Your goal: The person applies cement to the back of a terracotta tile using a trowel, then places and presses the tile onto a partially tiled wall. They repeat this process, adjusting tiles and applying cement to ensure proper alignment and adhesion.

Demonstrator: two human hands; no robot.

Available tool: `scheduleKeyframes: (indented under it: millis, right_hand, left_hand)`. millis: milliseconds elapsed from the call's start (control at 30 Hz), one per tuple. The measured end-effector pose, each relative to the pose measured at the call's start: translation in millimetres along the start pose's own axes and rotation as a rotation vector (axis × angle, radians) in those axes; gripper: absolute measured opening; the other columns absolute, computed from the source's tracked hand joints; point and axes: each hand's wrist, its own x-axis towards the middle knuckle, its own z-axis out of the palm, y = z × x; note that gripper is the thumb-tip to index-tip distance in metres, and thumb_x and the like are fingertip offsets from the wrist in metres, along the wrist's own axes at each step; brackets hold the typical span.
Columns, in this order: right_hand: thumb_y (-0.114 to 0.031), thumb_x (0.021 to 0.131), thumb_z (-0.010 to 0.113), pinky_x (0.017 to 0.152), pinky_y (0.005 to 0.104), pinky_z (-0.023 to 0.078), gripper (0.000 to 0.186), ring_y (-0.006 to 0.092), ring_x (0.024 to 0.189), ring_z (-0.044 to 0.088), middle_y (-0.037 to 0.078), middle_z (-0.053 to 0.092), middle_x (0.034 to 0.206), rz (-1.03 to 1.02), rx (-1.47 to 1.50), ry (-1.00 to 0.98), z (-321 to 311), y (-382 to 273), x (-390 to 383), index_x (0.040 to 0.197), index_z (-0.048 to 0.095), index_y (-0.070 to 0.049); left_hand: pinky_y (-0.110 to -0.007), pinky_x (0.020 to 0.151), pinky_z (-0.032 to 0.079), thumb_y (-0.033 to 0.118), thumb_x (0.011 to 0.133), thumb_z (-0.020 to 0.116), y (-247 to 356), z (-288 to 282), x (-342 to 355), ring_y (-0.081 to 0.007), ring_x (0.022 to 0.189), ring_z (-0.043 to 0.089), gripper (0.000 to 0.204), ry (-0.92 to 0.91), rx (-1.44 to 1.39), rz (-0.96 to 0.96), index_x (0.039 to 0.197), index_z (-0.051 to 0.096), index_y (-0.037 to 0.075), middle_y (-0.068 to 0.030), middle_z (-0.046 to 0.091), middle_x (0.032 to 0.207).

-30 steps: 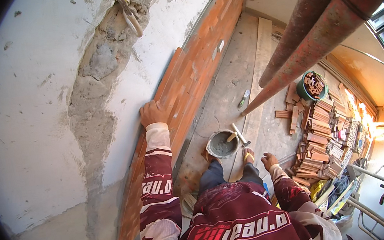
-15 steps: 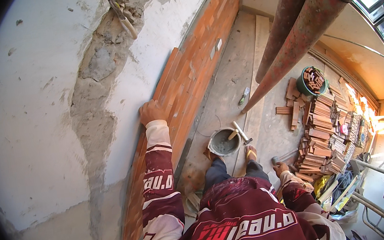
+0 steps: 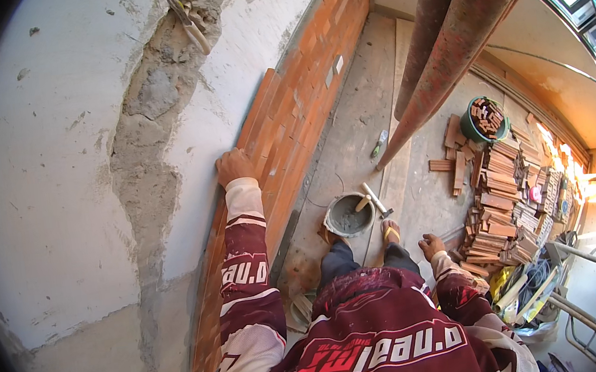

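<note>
My left hand point(image 3: 235, 167) rests with curled fingers on the top edge of the orange brick-tile facing point(image 3: 270, 138) along the plastered wall point(image 3: 53, 170). My right hand point(image 3: 431, 246) hangs beside my right leg, fingers curled; whether anything small is in them I cannot make out. Between it and the wall, a bucket of grey mortar point(image 3: 349, 214) stands in front of my sandalled feet, with a pale wooden handle in it. A hammer-like tool point(image 3: 375, 199) lies at the bucket's right side.
Two rusty red poles point(image 3: 444, 44) slant down to the floor ahead. At right are stacked tile strips point(image 3: 499, 207), a green bucket of broken pieces point(image 3: 483, 119) and metal frames with tools point(image 3: 592, 314). A green-handled trowel point(image 3: 380, 143) lies near the poles. A chase with cable point(image 3: 176, 16) cuts the wall.
My left hand has crept slightly up along the tile edge. My right hand has shifted a little right and up since a second ago. The view has turned slightly.
</note>
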Motion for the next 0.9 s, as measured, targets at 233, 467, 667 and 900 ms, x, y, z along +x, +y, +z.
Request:
scheduleKeyframes:
  millis: [233, 467, 667, 900]
  right_hand:
    - [-0.031, 0.079, 0.068, 0.092, 0.0402, 0.048, 0.046, 0.0348, 0.104, 0.063, 0.021, 0.067, 0.108, 0.068, -0.027, 0.024, -7, 23, -8, 0.117, 0.063, -0.004]
    - [-0.031, 0.077, 0.07, 0.093, 0.0406, 0.048, 0.046, 0.035, 0.105, 0.063, 0.02, 0.067, 0.109, 0.135, -0.101, 0.035, -8, 46, -14, 0.115, 0.065, -0.005]
    - [-0.033, 0.078, 0.07, 0.093, 0.0402, 0.048, 0.045, 0.0334, 0.104, 0.064, 0.019, 0.068, 0.106, 0.116, -0.054, 0.032, -1, 43, -5, 0.115, 0.065, -0.006]
    - [-0.032, 0.08, 0.068, 0.091, 0.0395, 0.049, 0.045, 0.0331, 0.101, 0.065, 0.019, 0.068, 0.104, 0.073, -0.038, 0.046, -5, 13, -6, 0.115, 0.064, -0.005]
  left_hand:
    - [-0.041, 0.083, 0.048, 0.022, 0.086, 0.06, -5, -2, -4, -0.0319, 0.093, 0.059, 0.016, 0.034, -0.085, 0.038, 0.091, 0.065, 0.007, -0.0125, 0.066, 0.094]
    - [-0.042, 0.085, 0.048, 0.017, 0.083, 0.061, -7, -7, -8, -0.0334, 0.099, 0.058, 0.021, 0.003, -0.149, 0.047, 0.1, 0.066, 0.007, -0.0137, 0.066, 0.101]
    - [-0.042, 0.086, 0.048, 0.018, 0.083, 0.061, -4, -11, -7, -0.0332, 0.1, 0.058, 0.021, -0.039, -0.132, 0.033, 0.1, 0.065, 0.006, -0.0136, 0.066, 0.102]
    - [-0.042, 0.084, 0.049, 0.018, 0.083, 0.063, -4, -10, -7, -0.0319, 0.097, 0.06, 0.02, -0.007, -0.085, 0.061, 0.099, 0.067, 0.008, -0.0103, 0.067, 0.1]
